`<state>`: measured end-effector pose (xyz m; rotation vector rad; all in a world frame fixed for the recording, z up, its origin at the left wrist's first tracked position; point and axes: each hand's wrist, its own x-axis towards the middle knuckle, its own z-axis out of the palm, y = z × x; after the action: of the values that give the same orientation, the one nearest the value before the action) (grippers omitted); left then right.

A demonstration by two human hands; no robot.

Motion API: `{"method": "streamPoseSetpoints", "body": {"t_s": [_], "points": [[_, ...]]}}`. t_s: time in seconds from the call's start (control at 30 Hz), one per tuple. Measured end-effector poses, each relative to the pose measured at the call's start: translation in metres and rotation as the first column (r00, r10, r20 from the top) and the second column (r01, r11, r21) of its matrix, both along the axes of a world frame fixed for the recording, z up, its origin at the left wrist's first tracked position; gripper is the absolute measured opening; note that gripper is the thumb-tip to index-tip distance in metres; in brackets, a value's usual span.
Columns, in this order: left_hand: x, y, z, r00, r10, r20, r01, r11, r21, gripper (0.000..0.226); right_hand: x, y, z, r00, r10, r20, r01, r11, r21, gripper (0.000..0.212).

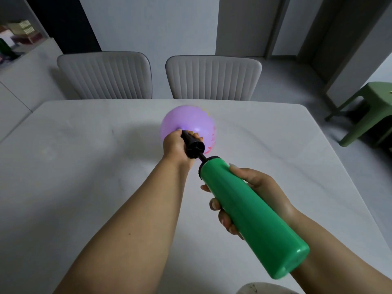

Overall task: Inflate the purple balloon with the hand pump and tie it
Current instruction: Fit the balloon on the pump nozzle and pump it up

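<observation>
A purple balloon (188, 122), partly inflated and with red print on its right side, hangs above the white table (84, 166) at mid-frame. Its neck sits on the black nozzle (194, 146) of a green hand pump (250, 213). My left hand (176, 148) grips the nozzle where the balloon's neck meets it; the neck itself is hidden under the fingers. My right hand (250, 196) is wrapped around the green barrel, which points back toward me. A short length of black rod shows between barrel and nozzle.
Two grey ribbed chairs (106, 75) (214, 77) stand at the table's far edge. A green stool (369, 111) is on the floor to the right. A shelf with items (19, 37) lies far left. Another chair back (265, 288) shows at the bottom edge.
</observation>
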<state>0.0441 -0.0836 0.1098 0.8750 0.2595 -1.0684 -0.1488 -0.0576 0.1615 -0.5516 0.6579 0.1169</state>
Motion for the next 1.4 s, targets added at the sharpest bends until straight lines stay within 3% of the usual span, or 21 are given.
{"method": "streamPoseSetpoints", "body": {"t_s": [0.33,0.63,0.8,1.13,1.4], "points": [[-0.013,-0.005,0.002,0.998,-0.063,-0.008,0.063,0.998,-0.004,0.039,0.029,-0.015,-0.009,0.997,-0.069,-0.024,0.068,0.997,-0.026,0.047],[-0.011,-0.001,-0.009,0.996,-0.008,-0.086,0.003,0.998,-0.059,0.04,0.005,-0.014,-0.008,0.999,0.018,-0.04,-0.018,1.0,0.014,0.045],[-0.02,-0.007,-0.005,0.996,-0.078,-0.047,0.078,0.997,-0.007,0.042,0.028,-0.024,-0.016,0.999,-0.034,-0.034,0.032,0.999,-0.04,0.046],[-0.005,-0.001,-0.004,0.999,-0.012,-0.04,0.012,1.0,-0.003,0.041,-0.008,-0.007,-0.014,0.998,0.053,0.018,-0.054,0.999,0.006,0.047],[-0.017,-0.003,-0.007,0.997,-0.064,-0.032,0.064,0.998,0.0,0.042,0.029,-0.019,-0.018,0.998,-0.049,-0.031,0.049,0.999,0.016,0.048]]}}
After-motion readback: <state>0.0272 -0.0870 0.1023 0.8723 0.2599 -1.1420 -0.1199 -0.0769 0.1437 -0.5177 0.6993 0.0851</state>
